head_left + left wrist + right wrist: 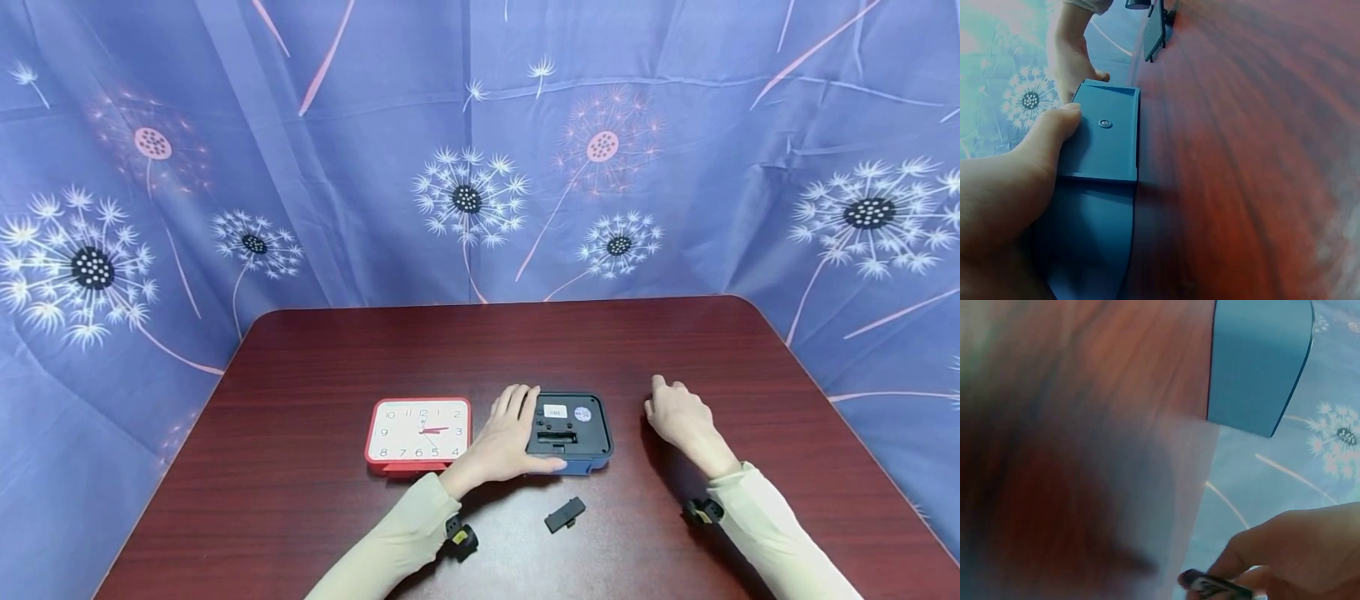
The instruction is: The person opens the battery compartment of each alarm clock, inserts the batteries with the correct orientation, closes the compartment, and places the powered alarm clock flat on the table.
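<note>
A blue alarm clock (592, 446) lies face down, its black back up and its battery compartment (557, 437) uncovered. My left hand (504, 437) grips its left part, with fingers over the far edge and the thumb along the near side. In the left wrist view that thumb presses the blue base (1107, 140). Off to the clock's right, my right hand (681, 417) is above the table, apart from the clock. Between its fingers, the right wrist view shows a small dark cylinder like a battery (1216, 584), partly covered by the hand.
A red-framed clock (417, 429) stands face up to the left, close to my left forearm. The black battery cover (565, 515) lies on the table (337, 350) nearer to me. A blue dandelion-print curtain (360, 167) hangs behind the table.
</note>
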`<action>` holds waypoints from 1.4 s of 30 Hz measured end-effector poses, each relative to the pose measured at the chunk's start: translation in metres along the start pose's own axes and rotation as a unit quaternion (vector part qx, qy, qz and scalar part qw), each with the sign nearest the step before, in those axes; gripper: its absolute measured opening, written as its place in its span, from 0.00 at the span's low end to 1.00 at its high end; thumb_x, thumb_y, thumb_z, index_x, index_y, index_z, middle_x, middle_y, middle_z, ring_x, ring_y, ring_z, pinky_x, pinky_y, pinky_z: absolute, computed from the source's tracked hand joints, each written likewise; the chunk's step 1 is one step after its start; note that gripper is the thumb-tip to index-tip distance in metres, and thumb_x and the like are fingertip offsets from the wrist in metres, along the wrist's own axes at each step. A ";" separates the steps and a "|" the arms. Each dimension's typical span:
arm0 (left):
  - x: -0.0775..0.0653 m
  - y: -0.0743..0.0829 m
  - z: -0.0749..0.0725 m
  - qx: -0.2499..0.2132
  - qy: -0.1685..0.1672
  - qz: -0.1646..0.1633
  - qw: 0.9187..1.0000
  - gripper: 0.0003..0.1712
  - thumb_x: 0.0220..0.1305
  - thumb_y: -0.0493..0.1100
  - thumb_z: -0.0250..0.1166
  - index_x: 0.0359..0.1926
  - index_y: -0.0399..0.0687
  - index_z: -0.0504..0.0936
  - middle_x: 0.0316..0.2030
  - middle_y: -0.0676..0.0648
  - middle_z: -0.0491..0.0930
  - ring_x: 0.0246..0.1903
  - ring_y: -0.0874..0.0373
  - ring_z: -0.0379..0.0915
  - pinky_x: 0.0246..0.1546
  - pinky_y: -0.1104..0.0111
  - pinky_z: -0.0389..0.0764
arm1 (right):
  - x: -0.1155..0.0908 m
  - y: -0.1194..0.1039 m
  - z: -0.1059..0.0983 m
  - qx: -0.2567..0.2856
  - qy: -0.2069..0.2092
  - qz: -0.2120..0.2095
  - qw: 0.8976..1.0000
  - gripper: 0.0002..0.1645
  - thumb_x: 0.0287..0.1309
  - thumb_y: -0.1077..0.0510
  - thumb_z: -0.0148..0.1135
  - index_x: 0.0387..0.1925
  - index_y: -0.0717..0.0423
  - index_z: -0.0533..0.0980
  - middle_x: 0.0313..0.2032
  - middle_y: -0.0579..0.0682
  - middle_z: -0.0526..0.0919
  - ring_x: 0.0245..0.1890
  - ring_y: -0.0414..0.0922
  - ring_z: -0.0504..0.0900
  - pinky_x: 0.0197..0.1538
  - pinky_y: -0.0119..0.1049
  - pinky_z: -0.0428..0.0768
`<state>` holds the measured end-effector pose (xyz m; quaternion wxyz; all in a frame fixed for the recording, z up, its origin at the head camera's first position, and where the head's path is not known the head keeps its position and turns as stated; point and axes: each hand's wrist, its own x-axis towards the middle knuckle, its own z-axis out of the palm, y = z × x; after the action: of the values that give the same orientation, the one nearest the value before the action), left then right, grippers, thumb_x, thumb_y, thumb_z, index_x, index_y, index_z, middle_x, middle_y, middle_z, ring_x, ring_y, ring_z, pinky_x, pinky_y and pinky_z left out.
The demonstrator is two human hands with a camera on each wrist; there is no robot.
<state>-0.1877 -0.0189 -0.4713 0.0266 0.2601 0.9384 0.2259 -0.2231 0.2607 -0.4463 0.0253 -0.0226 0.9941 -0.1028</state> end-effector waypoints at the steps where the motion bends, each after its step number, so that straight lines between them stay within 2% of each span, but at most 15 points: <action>1: 0.000 0.000 0.000 0.000 0.000 0.000 1.000 0.63 0.51 0.71 0.66 0.74 0.39 0.48 0.70 0.39 0.55 0.72 0.47 0.46 0.71 0.50 0.55 | -0.001 -0.002 0.000 0.002 0.007 -0.006 1.000 0.13 0.61 0.60 0.49 0.42 0.68 0.66 0.35 0.74 0.75 0.32 0.74 0.77 0.29 0.62 0.76; 6: 0.000 0.000 -0.001 0.002 0.001 0.001 1.000 0.63 0.50 0.71 0.66 0.74 0.39 0.48 0.70 0.40 0.55 0.72 0.47 0.46 0.71 0.50 0.55 | -0.005 -0.014 -0.004 0.033 0.054 -0.063 0.996 0.06 0.64 0.60 0.52 0.36 0.60 0.71 0.30 0.64 0.79 0.27 0.65 0.79 0.24 0.56 0.74; 11: 0.001 0.001 -0.001 0.002 0.005 0.000 1.000 0.63 0.50 0.71 0.66 0.74 0.40 0.48 0.69 0.40 0.56 0.71 0.47 0.47 0.70 0.49 0.56 | -0.007 -0.028 -0.009 0.104 0.105 -0.132 0.980 0.02 0.63 0.60 0.59 0.34 0.55 0.75 0.26 0.50 0.83 0.20 0.44 0.74 0.24 0.41 0.70; 15: 0.001 0.001 -0.001 0.006 0.008 0.000 1.000 0.64 0.50 0.71 0.66 0.74 0.39 0.49 0.69 0.41 0.57 0.71 0.47 0.48 0.70 0.49 0.56 | -0.011 -0.039 -0.012 0.156 0.122 -0.160 0.967 0.03 0.62 0.59 0.61 0.34 0.52 0.74 0.20 0.43 0.80 0.17 0.34 0.70 0.25 0.34 0.68; 18: 0.001 0.001 -0.001 0.010 0.008 0.000 1.000 0.64 0.50 0.71 0.66 0.74 0.39 0.49 0.69 0.41 0.57 0.71 0.47 0.48 0.70 0.50 0.56 | -0.015 -0.047 -0.013 0.182 0.128 -0.177 0.959 0.03 0.62 0.59 0.61 0.37 0.52 0.74 0.19 0.43 0.80 0.17 0.31 0.73 0.27 0.32 0.69; 22: 0.001 0.001 0.000 0.009 0.005 0.000 1.000 0.64 0.50 0.71 0.66 0.74 0.39 0.49 0.69 0.40 0.56 0.71 0.47 0.47 0.70 0.50 0.56 | -0.020 -0.055 -0.014 0.208 0.130 -0.197 0.949 0.06 0.61 0.60 0.63 0.41 0.53 0.79 0.25 0.44 0.83 0.20 0.35 0.77 0.27 0.30 0.71; 29: 0.001 0.000 0.001 0.011 0.003 0.000 1.000 0.64 0.51 0.71 0.65 0.74 0.39 0.49 0.69 0.40 0.56 0.71 0.47 0.47 0.70 0.50 0.56 | -0.026 -0.066 -0.011 0.253 0.112 -0.221 0.935 0.06 0.57 0.59 0.67 0.38 0.51 0.82 0.25 0.41 0.83 0.19 0.33 0.69 0.24 0.28 0.69; 32: 0.001 -0.001 0.001 0.010 0.002 0.001 1.000 0.64 0.51 0.71 0.65 0.74 0.38 0.48 0.70 0.40 0.55 0.71 0.48 0.47 0.70 0.50 0.56 | -0.028 -0.070 -0.010 0.276 0.085 -0.228 0.930 0.06 0.56 0.59 0.68 0.37 0.50 0.81 0.26 0.41 0.85 0.20 0.32 0.72 0.26 0.28 0.71; 36: 0.001 -0.001 0.001 0.010 0.000 0.001 1.000 0.63 0.51 0.71 0.65 0.74 0.38 0.48 0.70 0.40 0.55 0.72 0.48 0.46 0.70 0.49 0.56 | -0.031 -0.073 -0.006 0.283 0.046 -0.230 0.930 0.06 0.56 0.58 0.68 0.36 0.47 0.79 0.30 0.40 0.87 0.22 0.33 0.74 0.28 0.28 0.71; 42: 0.000 0.000 0.001 0.013 -0.002 -0.001 1.000 0.63 0.51 0.72 0.65 0.74 0.39 0.48 0.70 0.40 0.54 0.72 0.47 0.45 0.70 0.49 0.56 | -0.033 -0.075 -0.001 0.289 0.020 -0.237 0.927 0.07 0.55 0.59 0.68 0.35 0.48 0.79 0.30 0.42 0.88 0.16 0.33 0.68 0.23 0.27 0.69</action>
<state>-0.1875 -0.0185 -0.4718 0.0258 0.2602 0.9414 0.2133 -0.1870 0.1896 -0.4289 -0.0140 -0.2476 0.8871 -0.3894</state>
